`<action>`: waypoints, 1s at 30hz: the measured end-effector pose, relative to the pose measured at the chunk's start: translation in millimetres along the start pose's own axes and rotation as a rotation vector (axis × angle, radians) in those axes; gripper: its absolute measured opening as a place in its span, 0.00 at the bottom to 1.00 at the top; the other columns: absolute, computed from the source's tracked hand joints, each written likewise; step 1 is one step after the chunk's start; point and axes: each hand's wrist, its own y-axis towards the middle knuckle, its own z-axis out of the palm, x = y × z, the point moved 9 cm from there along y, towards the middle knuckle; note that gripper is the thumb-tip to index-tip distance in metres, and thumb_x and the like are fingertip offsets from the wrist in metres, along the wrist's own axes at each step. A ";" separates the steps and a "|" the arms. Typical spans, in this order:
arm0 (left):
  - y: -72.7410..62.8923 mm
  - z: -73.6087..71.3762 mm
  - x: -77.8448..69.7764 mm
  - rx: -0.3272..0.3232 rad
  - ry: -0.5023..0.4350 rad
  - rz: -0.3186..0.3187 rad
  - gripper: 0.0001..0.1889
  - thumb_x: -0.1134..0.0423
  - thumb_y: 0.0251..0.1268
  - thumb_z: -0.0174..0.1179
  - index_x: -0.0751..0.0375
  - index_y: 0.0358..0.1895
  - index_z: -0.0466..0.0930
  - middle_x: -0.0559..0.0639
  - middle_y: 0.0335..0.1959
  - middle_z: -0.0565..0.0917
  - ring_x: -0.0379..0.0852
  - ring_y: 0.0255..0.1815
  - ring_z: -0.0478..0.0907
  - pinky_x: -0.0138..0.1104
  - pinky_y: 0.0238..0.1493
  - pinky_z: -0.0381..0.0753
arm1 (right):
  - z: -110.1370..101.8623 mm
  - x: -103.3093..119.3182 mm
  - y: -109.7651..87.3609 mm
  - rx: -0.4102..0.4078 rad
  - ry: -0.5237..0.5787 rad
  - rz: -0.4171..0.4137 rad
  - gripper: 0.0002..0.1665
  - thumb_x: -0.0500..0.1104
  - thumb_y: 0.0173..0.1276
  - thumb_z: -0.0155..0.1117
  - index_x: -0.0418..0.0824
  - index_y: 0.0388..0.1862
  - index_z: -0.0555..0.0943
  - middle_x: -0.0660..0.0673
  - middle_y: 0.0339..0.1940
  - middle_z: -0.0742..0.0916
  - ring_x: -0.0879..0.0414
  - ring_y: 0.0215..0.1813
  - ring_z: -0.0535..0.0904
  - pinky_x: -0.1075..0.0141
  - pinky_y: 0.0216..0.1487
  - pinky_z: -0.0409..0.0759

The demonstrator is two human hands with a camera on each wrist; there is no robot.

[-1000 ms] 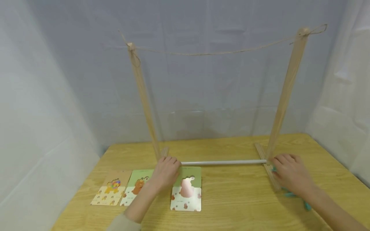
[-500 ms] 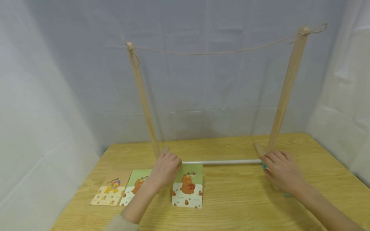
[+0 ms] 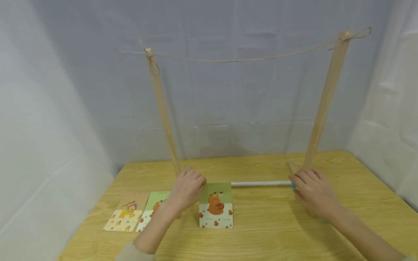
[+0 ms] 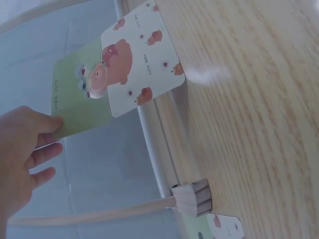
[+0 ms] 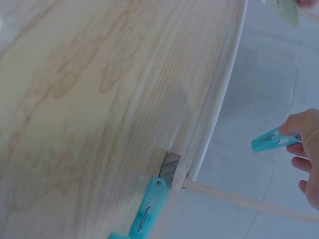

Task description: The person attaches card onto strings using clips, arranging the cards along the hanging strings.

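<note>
My left hand [image 3: 187, 190] pinches a picture card [image 3: 215, 206] by its green top edge, thumb on the front. The card is green above and white below, with a brown bear on it, and hangs above the table in the left wrist view. My right hand [image 3: 314, 190] holds a teal clothespin [image 5: 271, 140] between thumb and fingers, beside the foot of the right post. Two more cards lie flat at the left: a lion card [image 3: 125, 214] and a second bear card [image 3: 152, 210], the latter partly hidden by my left forearm.
A wooden frame stands behind my hands, with a left post [image 3: 164, 116], a right post [image 3: 326, 108], sagging twine [image 3: 228, 61] between their tops and a white rod [image 3: 261, 183] low down. More teal clothespins [image 5: 149, 206] lie by the right foot.
My left hand has raised the bear card and tilted it upright, shifting it slightly right; its glare is gone. My right hand has moved left from the clothespins on the table, carrying one.
</note>
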 end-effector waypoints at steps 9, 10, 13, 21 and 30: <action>5.1 -13.8 -7.2 -0.089 0.008 0.059 0.03 0.69 0.51 0.64 0.58 0.29 0.82 0.48 0.27 0.82 0.45 0.32 0.77 0.40 0.47 0.75 | -0.4 1.7 2.6 0.004 0.003 0.000 0.30 0.34 0.30 0.75 0.31 0.39 0.79 0.39 0.35 0.82 0.42 0.40 0.77 0.47 0.42 0.73; 5.4 -14.9 -7.7 -0.093 0.009 0.063 0.03 0.69 0.51 0.64 0.58 0.29 0.82 0.48 0.27 0.82 0.45 0.32 0.77 0.40 0.47 0.75 | -1.0 1.8 3.1 -0.004 0.003 0.001 0.30 0.33 0.29 0.76 0.32 0.39 0.79 0.39 0.34 0.82 0.42 0.39 0.77 0.47 0.42 0.73; 6.2 -17.9 -9.4 -0.102 0.013 0.077 0.03 0.70 0.52 0.62 0.58 0.29 0.82 0.48 0.27 0.82 0.46 0.31 0.77 0.40 0.45 0.75 | -2.1 1.5 4.1 -0.021 0.002 0.004 0.31 0.33 0.28 0.78 0.32 0.38 0.79 0.40 0.34 0.82 0.42 0.39 0.77 0.47 0.41 0.73; 6.1 -21.8 -13.2 -0.139 0.052 0.107 0.03 0.70 0.52 0.63 0.58 0.29 0.82 0.48 0.27 0.82 0.46 0.31 0.78 0.39 0.42 0.76 | -0.8 1.9 4.4 -0.003 0.017 -0.012 0.30 0.34 0.31 0.75 0.32 0.40 0.79 0.39 0.34 0.82 0.41 0.39 0.77 0.47 0.42 0.73; 6.8 -33.8 -10.6 -0.246 0.114 0.095 0.03 0.72 0.49 0.65 0.61 0.28 0.82 0.50 0.26 0.82 0.48 0.30 0.78 0.41 0.40 0.77 | -7.4 5.2 10.5 -0.088 0.008 -0.039 0.31 0.51 0.73 0.30 0.33 0.38 0.79 0.39 0.33 0.82 0.42 0.37 0.77 0.48 0.39 0.73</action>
